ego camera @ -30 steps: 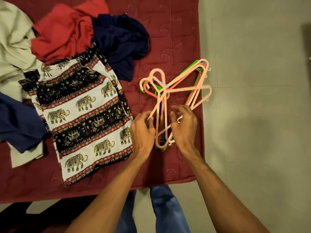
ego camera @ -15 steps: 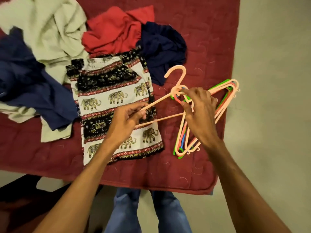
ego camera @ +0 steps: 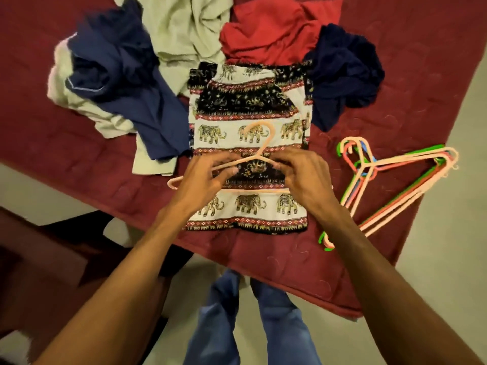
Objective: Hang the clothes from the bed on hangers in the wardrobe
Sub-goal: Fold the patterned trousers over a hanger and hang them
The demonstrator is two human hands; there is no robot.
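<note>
the peach hanger (ego camera: 253,191) is held level over the print garment (ego camera: 247,106), hook pointing away from the person. the left hand (ego camera: 208,175) pinches the left sloping arm; the right hand (ego camera: 303,175) has its fingers curled over the right shoulder. so each grip is narrow and holds the hanger. the garment lies flat near the front edge of the bed (ego camera: 79,159), its dark band at the far side and its hem towards the person. whether the hanger touches the cloth i cannot tell.

the step looks like fitting this hanger to the garment. to do it well:
- free one hand first. both are on the hanger now, and the cloth needs a hand to lift or open it.
- find out what the garment is. if it is a top, feed one hanger arm in through the hem and up to the shoulder, then the other. if it is shorts or trousers, fold it over the bottom bar.
- keep the hook clear of the fabric so it does not snag.
- centre the weight before lifting, or the garment may slide off one arm.

the spares (ego camera: 411,156) lie to the right, well apart. the pile (ego camera: 263,35) sits behind the garment. the wardrobe is not in view.
</note>
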